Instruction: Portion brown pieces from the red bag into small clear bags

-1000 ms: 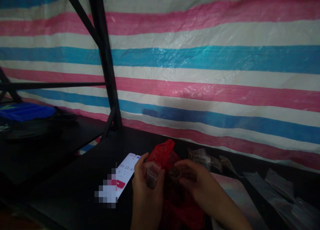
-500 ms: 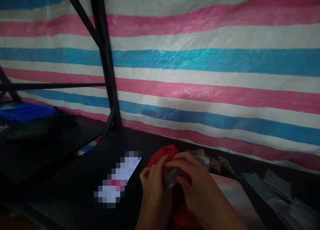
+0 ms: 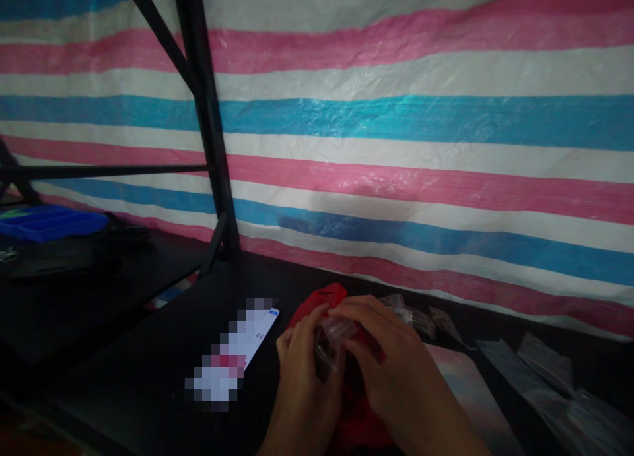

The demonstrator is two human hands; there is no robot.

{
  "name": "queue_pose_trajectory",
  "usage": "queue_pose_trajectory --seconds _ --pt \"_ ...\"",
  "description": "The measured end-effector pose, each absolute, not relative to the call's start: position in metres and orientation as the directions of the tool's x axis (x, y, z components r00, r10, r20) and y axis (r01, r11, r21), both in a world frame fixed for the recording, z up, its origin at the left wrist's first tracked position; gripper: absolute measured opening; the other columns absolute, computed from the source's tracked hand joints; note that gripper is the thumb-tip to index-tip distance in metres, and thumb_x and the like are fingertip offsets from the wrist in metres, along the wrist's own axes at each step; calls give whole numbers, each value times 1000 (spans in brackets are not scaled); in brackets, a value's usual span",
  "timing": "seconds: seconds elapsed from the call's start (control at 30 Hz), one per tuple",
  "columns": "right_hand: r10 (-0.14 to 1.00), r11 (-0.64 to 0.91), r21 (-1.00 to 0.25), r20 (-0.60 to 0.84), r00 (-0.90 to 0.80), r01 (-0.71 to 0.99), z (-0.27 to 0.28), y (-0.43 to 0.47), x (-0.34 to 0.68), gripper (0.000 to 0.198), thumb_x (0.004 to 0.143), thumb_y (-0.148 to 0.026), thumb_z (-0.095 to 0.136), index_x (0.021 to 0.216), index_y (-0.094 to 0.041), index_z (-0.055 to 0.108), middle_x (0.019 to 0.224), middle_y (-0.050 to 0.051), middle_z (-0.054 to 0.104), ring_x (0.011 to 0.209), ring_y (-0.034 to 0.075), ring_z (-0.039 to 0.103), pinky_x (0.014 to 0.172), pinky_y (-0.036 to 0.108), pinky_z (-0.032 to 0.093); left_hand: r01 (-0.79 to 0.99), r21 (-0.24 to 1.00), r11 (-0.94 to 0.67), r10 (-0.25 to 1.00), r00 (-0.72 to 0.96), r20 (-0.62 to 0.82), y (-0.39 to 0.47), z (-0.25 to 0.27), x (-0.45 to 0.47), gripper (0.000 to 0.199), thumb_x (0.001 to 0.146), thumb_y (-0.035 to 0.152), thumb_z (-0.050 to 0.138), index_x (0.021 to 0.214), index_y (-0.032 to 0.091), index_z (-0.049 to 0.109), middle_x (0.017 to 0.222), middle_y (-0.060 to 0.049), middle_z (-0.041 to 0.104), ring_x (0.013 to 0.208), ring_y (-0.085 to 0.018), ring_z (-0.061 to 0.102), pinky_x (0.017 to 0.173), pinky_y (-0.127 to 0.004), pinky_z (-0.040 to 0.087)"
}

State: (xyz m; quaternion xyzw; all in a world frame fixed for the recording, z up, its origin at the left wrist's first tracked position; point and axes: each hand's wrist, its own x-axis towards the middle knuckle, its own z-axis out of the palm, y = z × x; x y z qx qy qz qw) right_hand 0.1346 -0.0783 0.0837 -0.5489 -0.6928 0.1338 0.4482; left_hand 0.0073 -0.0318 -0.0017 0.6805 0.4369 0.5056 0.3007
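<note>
Between my two hands is a small clear plastic bag (image 3: 337,330), its mouth spread and something dark showing inside it that I cannot make out. My left hand (image 3: 303,370) grips the bag's left side with bent fingers. My right hand (image 3: 386,350) pinches its upper right edge between thumb and fingers. Behind and beneath both hands lies a red plastic bag (image 3: 324,299), partly hidden by them; dark contents show faintly within it.
A lit phone (image 3: 260,335), partly blurred out, lies left on the black table (image 3: 148,370). Filled small bags (image 3: 419,321), a pastel mat (image 3: 470,383) and flat clear bags (image 3: 539,383) lie right. A blue tray (image 3: 54,222) and black metal post (image 3: 211,126) stand left, before striped sheeting (image 3: 421,119).
The clear bag's mouth is spread wider and its edge has turned up toward my right fingers. Both hands stay in nearly the same place.
</note>
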Motion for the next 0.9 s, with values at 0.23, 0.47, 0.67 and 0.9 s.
queue_pose_trajectory --seconds 0.23,0.47,0.67,0.9 --pt "858 281 -689 493 147 669 87 -81 141 40 89 -5 61 117 -30 73 122 -1 74 115 17 68 106 30 49 237 860 -451 882 -26 470 -33 15 -6 31 94 36 60 122 25 65 113 -10 71 104 -28 67 92 -43 53" --pt "976 72 -639 205 80 766 50 -66 149 54 74 10 50 110 -20 77 116 7 76 114 22 67 105 35 47 387 920 -65 989 -99 112 -38 18 -19 58 80 53 72 127 24 55 104 -7 71 90 -33 72 80 -46 55" --pt "989 61 -641 145 43 765 38 -58 135 57 69 10 48 106 -22 79 126 7 74 119 22 68 105 33 49 457 882 -111 994 63 93 -24 -12 -27 55 78 20 57 133 24 49 131 -14 67 122 -36 68 102 -53 52" --pt "991 -6 -600 101 83 800 39 -55 130 60 70 11 48 109 -21 80 132 10 72 126 25 66 109 35 48 71 997 -28 1000 4 28 -13 -6 -32 57 64 23 62 120 25 51 98 -7 73 89 -33 76 77 -45 60"
